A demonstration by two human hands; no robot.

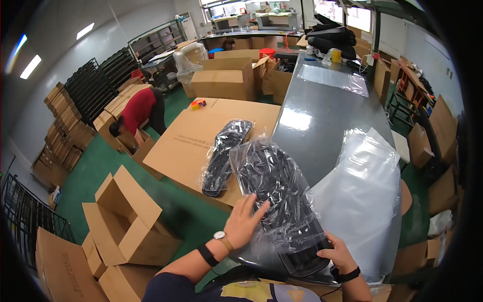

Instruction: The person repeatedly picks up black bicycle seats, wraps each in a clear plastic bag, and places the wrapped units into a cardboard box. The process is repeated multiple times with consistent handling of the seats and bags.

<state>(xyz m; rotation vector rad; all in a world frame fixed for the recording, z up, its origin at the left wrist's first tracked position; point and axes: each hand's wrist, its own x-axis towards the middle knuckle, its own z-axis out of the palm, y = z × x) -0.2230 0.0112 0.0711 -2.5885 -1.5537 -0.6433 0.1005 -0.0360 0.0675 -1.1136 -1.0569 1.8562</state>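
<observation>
A long black panel (298, 254) with a rounded far end lies on the grey table, most of it inside a clear plastic bag (271, 176). Its near end sticks out of the bag's mouth. My left hand (243, 221), fingers stretched apart, is at the left side of the bag and seems to touch the film. At the near right edge, my right hand (339, 253) grips the panel between thumb and fingers. Another black panel, bagged in clear film (227, 156), lies just left on a large cardboard box.
Flat clear bags (359, 186) are stacked on the table's right. The large box (176, 146) adjoins the table, with a tape roll (197, 104) on it. An open carton (126, 221) stands at lower left. Beyond, a person in red (138, 113) bends over a carton.
</observation>
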